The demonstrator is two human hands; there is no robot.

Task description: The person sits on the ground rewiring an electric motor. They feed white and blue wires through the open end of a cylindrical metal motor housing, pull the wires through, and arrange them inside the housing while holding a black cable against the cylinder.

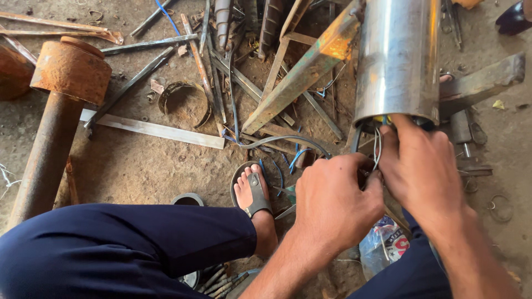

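A shiny steel cylinder [398,58] lies in front of me with its open end toward me. Several thin wires [377,148] come out of that end. My left hand [332,199] pinches the wires just below the opening, its fingers closed on them. My right hand [419,166] reaches up to the rim with its fingers curled on the same wires. A grey cable [288,140] runs off to the left from the hands. What the fingertips do inside the opening is hidden.
A rusty pipe with a thick cap [62,99] stands at left. Scrap metal bars and angle iron [244,72] litter the dirt floor behind. My sandalled foot [254,194] and dark blue trouser leg [122,243] lie below. A crumpled plastic bag [385,243] sits under my hands.
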